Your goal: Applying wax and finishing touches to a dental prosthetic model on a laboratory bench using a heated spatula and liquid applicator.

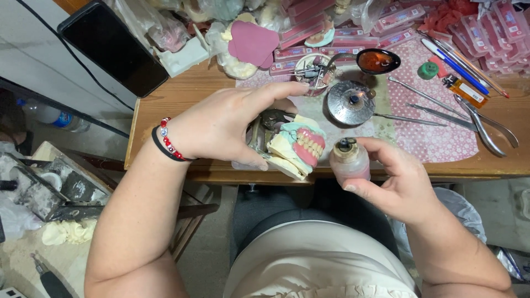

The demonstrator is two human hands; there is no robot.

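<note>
Right hand (398, 182) grips small bottle (349, 160) upright; left hand (221, 124) arched, clasping denture model (295, 146) at desk (165, 105) edge.

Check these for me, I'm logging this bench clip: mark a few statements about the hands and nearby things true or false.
1. The left hand holds a denture model. True.
2. The right hand holds pliers. False: it holds a small bottle; the pliers lie on the table, untouched.
3. The left wrist wears a beaded bracelet. True.
4. The round metal lid sits in the right hand. False: it rests on the table beyond the bottle.
5. A dark phone lies at the table's far left. True.
6. The model's teeth are set in blue. False: the gum part is pink.
</note>
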